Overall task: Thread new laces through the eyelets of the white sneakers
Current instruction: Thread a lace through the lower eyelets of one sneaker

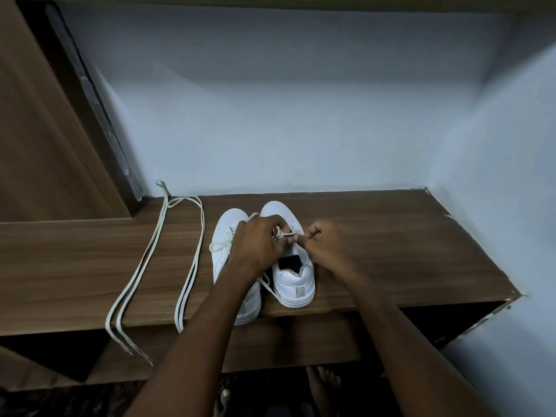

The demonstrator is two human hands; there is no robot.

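left hand (259,242): hovering over the tongue area of the right-side sneaker, fingers curled in around a bit of lace, knuckles up, so I can't see the fingertips themselves

right hand (318,239): just beside the left one, almost knuckle to knuckle, fingers curled tight and pinching the other side of the same lace

lace being worked (284,233): a short off-white stretch runs between the two hands, right over the eyelets; which eyelet it's at, honestly can't tell, the hands cover it

right-side sneaker (291,275): directly under both hands, heel toward the person, toe pointing at the wall, dark opening showing just below the right hand's wrist

left-side sneaker (224,245): tucked under the left forearm, touching or nearly touching its mate, a loose lace loop sticking out on the side away from the hands

spare laces (189,260): well off to the left hand's outer side, two long doubled-over strands laid across the tabletop, ends dangling over the near edge

tabletop (391,251): brown wood grain, carries the shoes and laces, bare stretch out past the right hand

wall (301,130): pale, beyond both hands

bare feet (323,383): down on the floor beneath the forearms, dim and hard to make out
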